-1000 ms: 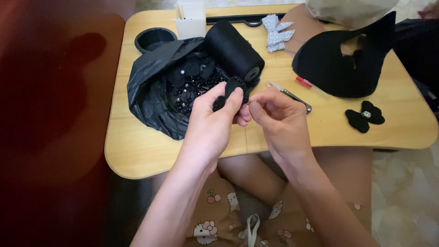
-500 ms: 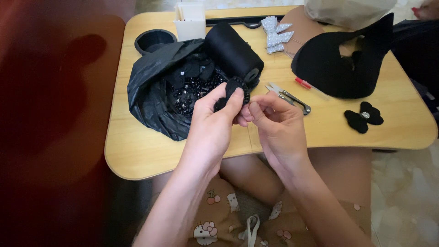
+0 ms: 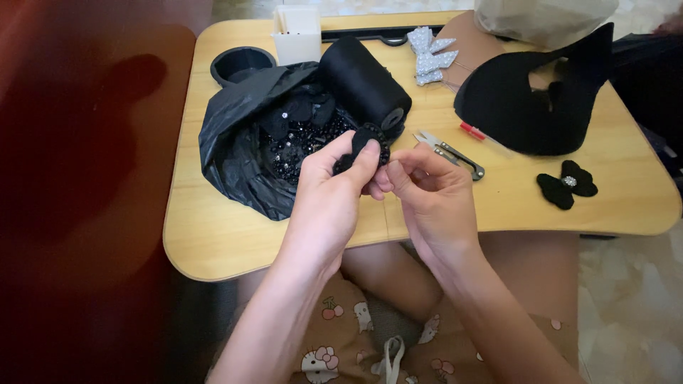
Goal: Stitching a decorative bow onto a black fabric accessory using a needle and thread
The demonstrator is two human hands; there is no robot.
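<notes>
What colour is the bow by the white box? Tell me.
Silver, sparkly bow; head view.

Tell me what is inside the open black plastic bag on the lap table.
Inside the black plastic bag lie small black beaded pieces and dark fabric flowers. The left hand, holding a small black piece, covers the bag's near edge; anything deeper is hidden in folds.

Thread snips [image 3: 451, 154] on lap table [image 3: 213, 235]; black bow [image 3: 567, 184] right; silver bow [image 3: 429, 55] far edge.
</notes>
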